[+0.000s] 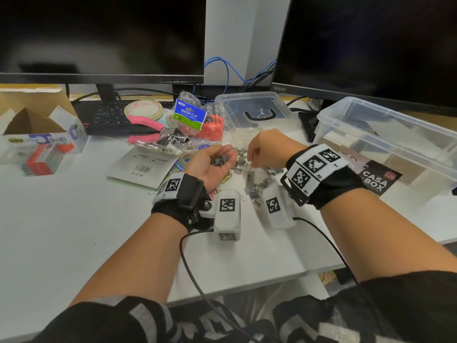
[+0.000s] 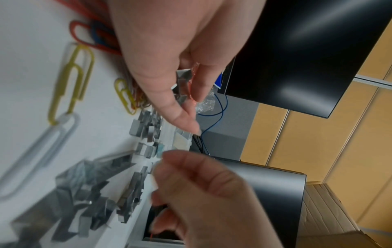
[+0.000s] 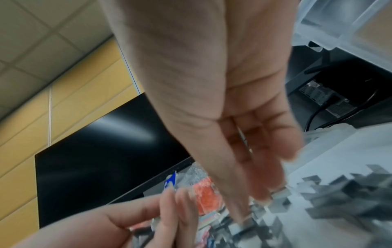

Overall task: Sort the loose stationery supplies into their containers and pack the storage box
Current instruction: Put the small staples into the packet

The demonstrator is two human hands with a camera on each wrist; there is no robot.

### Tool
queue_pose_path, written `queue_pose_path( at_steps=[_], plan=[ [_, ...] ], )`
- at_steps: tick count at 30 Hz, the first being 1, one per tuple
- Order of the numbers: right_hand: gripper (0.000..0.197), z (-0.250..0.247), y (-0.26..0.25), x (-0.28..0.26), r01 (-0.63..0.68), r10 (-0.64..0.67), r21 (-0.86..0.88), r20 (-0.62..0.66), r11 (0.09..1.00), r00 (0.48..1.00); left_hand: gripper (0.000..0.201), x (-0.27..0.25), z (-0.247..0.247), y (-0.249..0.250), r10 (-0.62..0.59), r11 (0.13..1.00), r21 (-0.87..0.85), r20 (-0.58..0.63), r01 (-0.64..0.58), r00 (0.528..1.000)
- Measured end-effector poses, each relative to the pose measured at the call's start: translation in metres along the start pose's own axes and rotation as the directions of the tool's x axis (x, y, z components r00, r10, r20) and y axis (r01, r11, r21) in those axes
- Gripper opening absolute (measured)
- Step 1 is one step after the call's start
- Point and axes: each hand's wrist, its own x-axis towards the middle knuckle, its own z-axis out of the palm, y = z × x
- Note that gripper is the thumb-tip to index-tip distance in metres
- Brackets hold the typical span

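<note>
My left hand (image 1: 210, 167) lies palm up over the white desk, its fingers cupped around several grey staple strips (image 1: 218, 160). The left wrist view shows those strips (image 2: 183, 80) held between thumb and fingers. Just to its right, my right hand (image 1: 265, 148) reaches down into a loose pile of staple strips (image 1: 254, 180). Its fingertips (image 3: 263, 196) are in the pile (image 3: 350, 193) and appear to pinch one strip, though the picture is blurred. The large clear storage box (image 1: 329, 117) stands open at the right.
Coloured paper clips (image 2: 72, 80) lie under and beside my left hand. Behind are a binder clip pack (image 1: 189, 115), a tape roll (image 1: 143, 108), pink-handled pliers (image 1: 146, 125), an orange bundle (image 1: 210, 126), a small lidded clear box (image 1: 254, 107) and a keyboard (image 1: 103, 117). A cardboard carton (image 1: 37, 137) sits far left.
</note>
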Motion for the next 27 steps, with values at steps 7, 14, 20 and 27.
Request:
queue_pose_path(
  at_steps=[7,14,20,27],
  plan=[
    [0.058,0.011,0.002,-0.004,-0.094,0.091,0.004,0.237,0.996,0.967,0.019,0.000,-0.001,0.000,0.003,1.000,0.012,-0.009,-0.003,1.000],
    [0.071,0.013,0.003,-0.001,-0.080,0.068,0.035,0.266,0.996,0.962,0.018,0.001,-0.002,0.000,0.008,0.999,0.031,-0.012,-0.007,1.000],
    [0.037,0.012,0.000,-0.002,0.013,-0.014,0.008,0.193,1.000,0.981,0.018,0.001,-0.002,0.000,0.003,1.000,0.024,-0.011,-0.003,1.000],
    [0.039,0.015,-0.003,0.003,0.175,-0.170,0.001,0.237,0.985,0.957,0.018,0.003,-0.003,-0.001,0.013,0.999,0.035,-0.019,-0.012,1.000]
  ],
)
